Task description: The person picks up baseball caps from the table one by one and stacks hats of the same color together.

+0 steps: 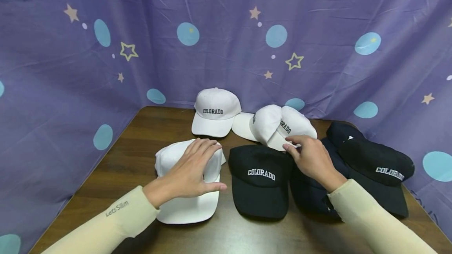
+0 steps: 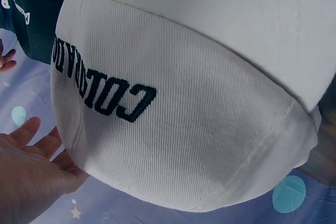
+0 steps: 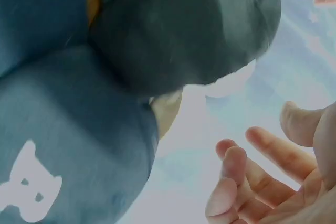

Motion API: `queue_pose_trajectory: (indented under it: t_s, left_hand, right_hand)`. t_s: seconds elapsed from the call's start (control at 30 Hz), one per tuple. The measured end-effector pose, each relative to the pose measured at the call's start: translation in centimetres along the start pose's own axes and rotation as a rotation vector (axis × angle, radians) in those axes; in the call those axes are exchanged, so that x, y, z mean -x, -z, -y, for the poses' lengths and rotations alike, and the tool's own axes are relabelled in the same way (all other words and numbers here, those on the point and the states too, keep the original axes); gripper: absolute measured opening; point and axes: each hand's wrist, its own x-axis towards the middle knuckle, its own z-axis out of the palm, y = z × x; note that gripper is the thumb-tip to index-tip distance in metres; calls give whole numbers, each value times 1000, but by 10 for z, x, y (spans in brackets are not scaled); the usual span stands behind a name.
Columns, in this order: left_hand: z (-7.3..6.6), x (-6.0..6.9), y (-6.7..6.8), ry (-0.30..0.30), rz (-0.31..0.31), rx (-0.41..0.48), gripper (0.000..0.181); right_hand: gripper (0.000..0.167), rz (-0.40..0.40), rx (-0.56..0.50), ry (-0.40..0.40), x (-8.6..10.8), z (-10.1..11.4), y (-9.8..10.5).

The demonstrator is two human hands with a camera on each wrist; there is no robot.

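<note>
Head view. The left hand (image 1: 190,171), fingers extended and thumb spread wide, is over the white fabric baseball cap (image 1: 195,209), left of centre; contact cannot be told. The right hand (image 1: 312,158), loosely curved and holding nothing, is at the upper right of the black fabric baseball cap lettered COLORADO (image 1: 260,187), centre. Both caps lie on the brown wooden desk (image 1: 219,242), brims toward the bottom edge, long axes running up the frame; the left hand is nearer the white one.
</note>
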Motion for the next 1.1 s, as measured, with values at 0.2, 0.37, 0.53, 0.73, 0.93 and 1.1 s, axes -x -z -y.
queue_pose_trajectory:
  t_s: [0.2, 0.37, 0.53, 0.73, 0.93, 1.1]
  left_hand:
    - [1, -1, 1, -2, -4, -4, 101]
    - [-2, -4, 2, -4, 9, 3, 101]
    - [-7, -10, 0, -2, 29, 8, 100]
    - [-10, -16, -2, 1, 50, 10, 100]
    - [-11, -20, -3, 13, 73, 0, 101]
    - [-11, -23, -2, 14, 82, -9, 102]
  right_hand:
    - [31, -17, 20, -32, 3, -22, 24]
    - [34, -64, 64, -37, 8, -43, 40]
    - [32, -57, 108, -57, 13, -65, 54]
    - [36, -19, 147, -104, 18, -93, 74]
    - [42, 53, 173, -157, 20, -123, 93]
    - [49, 113, 224, -212, 23, -149, 109]
